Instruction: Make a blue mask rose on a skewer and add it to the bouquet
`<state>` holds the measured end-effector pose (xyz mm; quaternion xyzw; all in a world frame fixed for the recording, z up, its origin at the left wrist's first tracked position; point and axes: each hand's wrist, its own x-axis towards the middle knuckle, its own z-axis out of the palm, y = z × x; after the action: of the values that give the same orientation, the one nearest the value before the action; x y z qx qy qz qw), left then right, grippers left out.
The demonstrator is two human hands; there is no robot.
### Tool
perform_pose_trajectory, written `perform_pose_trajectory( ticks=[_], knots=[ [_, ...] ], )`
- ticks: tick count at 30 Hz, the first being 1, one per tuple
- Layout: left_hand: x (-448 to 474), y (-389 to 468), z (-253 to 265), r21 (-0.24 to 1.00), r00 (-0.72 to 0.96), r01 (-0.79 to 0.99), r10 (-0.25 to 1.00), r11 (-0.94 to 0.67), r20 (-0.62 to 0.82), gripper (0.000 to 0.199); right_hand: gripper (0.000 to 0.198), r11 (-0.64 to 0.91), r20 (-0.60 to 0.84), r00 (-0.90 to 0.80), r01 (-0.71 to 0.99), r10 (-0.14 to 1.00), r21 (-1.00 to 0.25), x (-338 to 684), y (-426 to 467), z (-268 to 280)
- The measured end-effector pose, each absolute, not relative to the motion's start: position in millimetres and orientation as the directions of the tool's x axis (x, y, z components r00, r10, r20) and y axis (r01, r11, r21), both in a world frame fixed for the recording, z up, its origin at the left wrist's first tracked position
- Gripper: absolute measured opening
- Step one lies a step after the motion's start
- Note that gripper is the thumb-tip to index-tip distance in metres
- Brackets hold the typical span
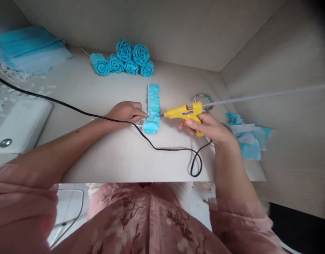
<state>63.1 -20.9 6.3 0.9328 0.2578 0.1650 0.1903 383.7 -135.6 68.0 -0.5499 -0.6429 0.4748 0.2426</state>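
Note:
A yellow hot glue gun [182,112] is gripped in my right hand [208,125], with a long clear glue stick [260,98] jutting from its back. Its nozzle points left and meets the right edge of a gathered light-blue strip [153,98]. The strip lies lengthwise away from me, its near end rolled around a thin stick [136,125]. At the strip's left edge, my left hand [126,111] pinches the fabric between thumb and fingertips. Whether the nozzle touches the strip or hovers just above it is hard to tell.
Several blue fabric roses [124,60] lie at the back. Blue face masks [32,46] are stacked at far left, above a white power bank [22,121]. The gun's black cord [72,106] crosses my left forearm. A tape roll [203,100] and blue scraps [248,141] sit right.

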Motion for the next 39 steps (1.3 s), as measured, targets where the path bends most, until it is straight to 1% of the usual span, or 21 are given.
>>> perform_pose_trajectory(
  ticks=[6, 11, 14, 18, 23, 25, 29, 31, 33, 36, 39],
  knots=[
    [63.9, -21.4, 6.4, 0.419, 0.814, 0.433, 0.546, -0.798, 0.198, 0.034, 0.057, -0.035, -0.226, -0.333, 0.495, 0.915, -0.868, 385.9, -134.6, 64.5],
    [63.3, -20.0, 4.0, 0.411, 0.819, 0.413, 0.529, -0.813, 0.223, 0.034, 0.058, -0.011, -0.223, -0.356, 0.511, 0.908, -0.859, 385.3, -131.8, 60.3],
    [62.8, -19.1, 3.7, 0.405, 0.822, 0.399, 0.517, -0.822, 0.238, 0.034, 0.058, -0.019, -0.237, -0.347, 0.528, 0.907, -0.849, 382.5, -130.5, 59.4],
    [63.0, -19.6, 5.5, 0.406, 0.827, 0.393, 0.51, -0.825, 0.237, 0.035, 0.058, -0.005, -0.215, -0.337, 0.527, 0.917, -0.85, 376.6, -130.2, 59.7],
    [62.9, -19.5, 5.4, 0.411, 0.821, 0.402, 0.521, -0.818, 0.235, 0.034, 0.063, -0.041, -0.227, -0.282, 0.541, 0.932, -0.84, 368.2, -131.0, 57.9],
    [62.5, -18.8, 4.4, 0.406, 0.824, 0.394, 0.513, -0.824, 0.24, 0.033, 0.064, -0.03, -0.21, -0.262, 0.557, 0.942, -0.83, 365.3, -131.1, 54.9],
    [61.6, -18.2, 3.2, 0.405, 0.823, 0.365, 0.494, -0.838, 0.279, 0.033, 0.058, 0.104, -0.081, -0.251, 0.643, 0.965, -0.758, 361.0, -131.0, 47.5],
    [61.3, -18.3, 3.2, 0.404, 0.82, 0.353, 0.487, -0.844, 0.301, 0.032, 0.053, 0.138, -0.056, -0.25, 0.692, 0.967, -0.709, 360.0, -131.0, 45.6],
    [61.2, -18.4, 3.5, 0.399, 0.819, 0.354, 0.486, -0.846, 0.305, 0.032, 0.049, 0.116, -0.089, -0.236, 0.73, 0.968, -0.673, 360.4, -131.2, 45.7],
    [61.5, -18.8, 4.4, 0.39, 0.822, 0.381, 0.5, -0.838, 0.271, 0.033, 0.048, 0.041, -0.157, -0.18, 0.775, 0.971, -0.63, 364.7, -131.4, 47.1],
    [62.5, -19.7, 5.4, 0.389, 0.821, 0.411, 0.52, -0.824, 0.235, 0.034, 0.048, 0.008, -0.183, -0.153, 0.787, 0.971, -0.617, 371.3, -131.0, 47.8]
  ],
)
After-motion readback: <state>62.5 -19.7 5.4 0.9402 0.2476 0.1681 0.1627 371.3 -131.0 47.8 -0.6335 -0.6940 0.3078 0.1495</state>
